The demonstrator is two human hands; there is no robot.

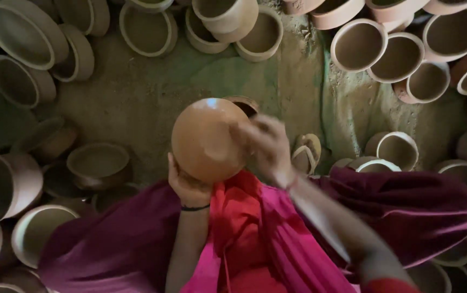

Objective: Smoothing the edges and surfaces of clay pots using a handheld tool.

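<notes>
From the head camera, looking straight down: a round, smooth clay pot (pixel 207 139) is held up near the middle of the view, its rounded base turned toward the camera. The left hand (pixel 187 184) cups it from below at about seven o'clock of the pot, its grip curled against the pot's underside and bearing it; a thin dark band sits on that wrist. The right hand (pixel 263 146) lies against the pot's side at about three o'clock, blurred with motion, fingers spread flat on the clay rather than pinching it. Just behind the pot, at one o'clock, the rim of another small pot (pixel 244 104) peeps out.

Below the hands spreads the person's red and pink cloth (pixel 244 233), with darker maroon folds out to four and eight o'clock. A pair of sandals (pixel 306 152) lies on the earthen floor (pixel 136 97) at three o'clock of the pot, near the right hand. All around stand open clay bowls: greyish ones (pixel 19 35) from nine to twelve o'clock, pinkish white-rimmed ones (pixel 401 57) at one to two o'clock.
</notes>
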